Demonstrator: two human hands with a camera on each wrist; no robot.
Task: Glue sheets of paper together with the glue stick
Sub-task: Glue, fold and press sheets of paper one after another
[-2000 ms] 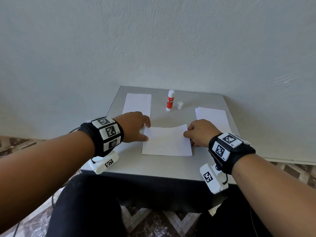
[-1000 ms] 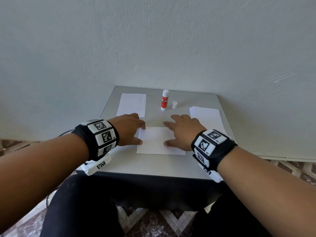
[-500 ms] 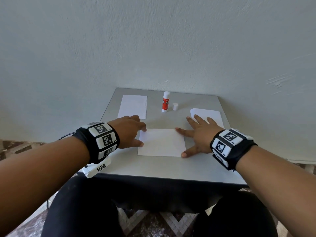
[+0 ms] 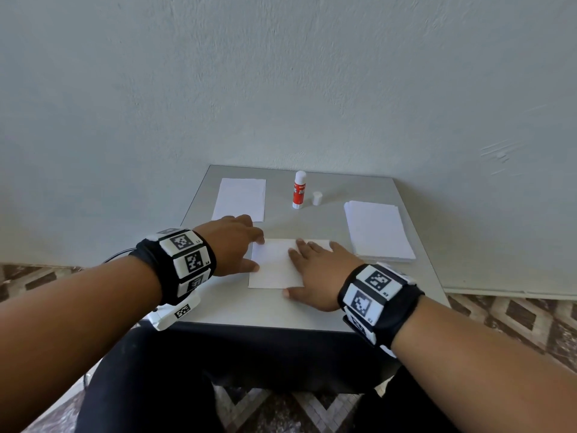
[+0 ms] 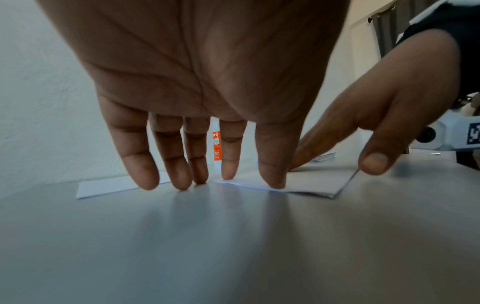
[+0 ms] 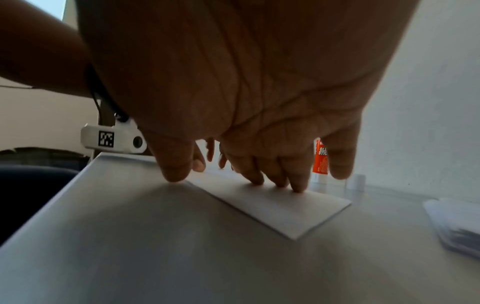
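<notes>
Right in the middle of the table [image 4: 218, 310], you've got both hands on the glued sheets [image 4: 274, 270]: your right hand [image 4: 315, 276] lies flat with fingers spread, pressing down on the paper, and your left hand [image 4: 231, 245] has its fingers straight, thumb tip pinning the left edge. Further back the glue stick [image 4: 298, 189] stands upright with its cap [image 4: 317, 198] off just beside it, a single sheet [image 4: 240, 200] lies at back left, and the paper stack [image 4: 377, 231] sits off to your right.
</notes>
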